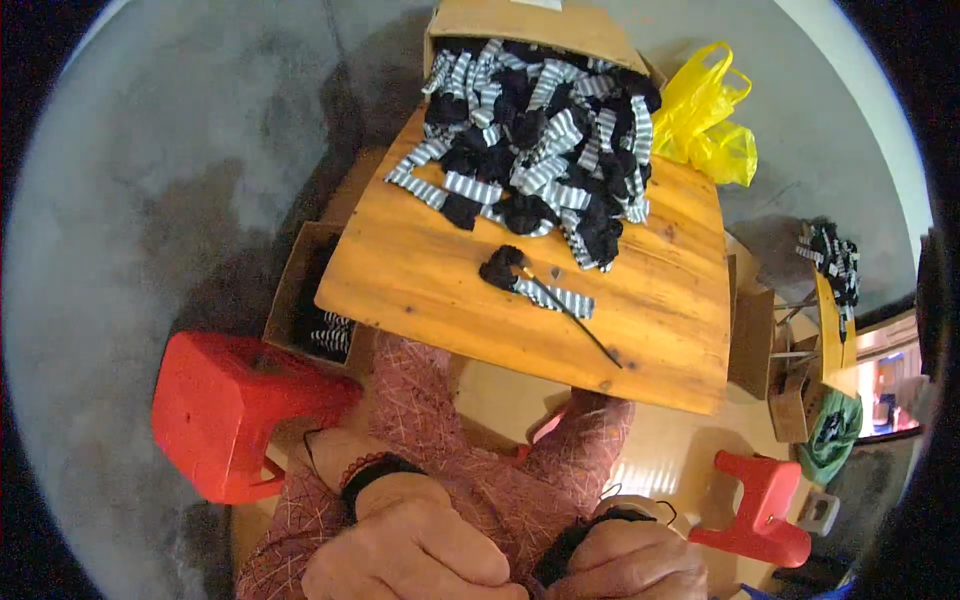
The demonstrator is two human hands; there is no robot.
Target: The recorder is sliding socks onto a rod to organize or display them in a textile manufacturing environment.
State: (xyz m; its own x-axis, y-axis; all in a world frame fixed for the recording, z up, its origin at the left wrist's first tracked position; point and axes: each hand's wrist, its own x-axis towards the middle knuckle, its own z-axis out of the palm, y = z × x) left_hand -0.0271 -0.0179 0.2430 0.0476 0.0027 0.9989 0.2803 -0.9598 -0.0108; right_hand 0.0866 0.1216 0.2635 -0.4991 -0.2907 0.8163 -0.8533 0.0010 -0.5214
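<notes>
On a grey concrete floor, a wooden table [430,280] carries a heap of black-and-white striped fabric pieces [535,130] spilling from one cardboard box [530,25], with one loose striped piece [535,285] and one thin dark rod [590,335] apart from it. Two red stools [235,410] flank the table. At the lower edge, the left hand [410,560] and right hand [625,565] pinch a black fabric piece [555,555] between curled fingers.

Person in a pink garment [470,450] crossed with thin pale lines — a loose web pattern, left hand [415,555] bare with a black wristband [375,478] and a red bead bracelet [352,465] beside it, right hand [630,560] bare — dark band [625,515] at its wrist
</notes>
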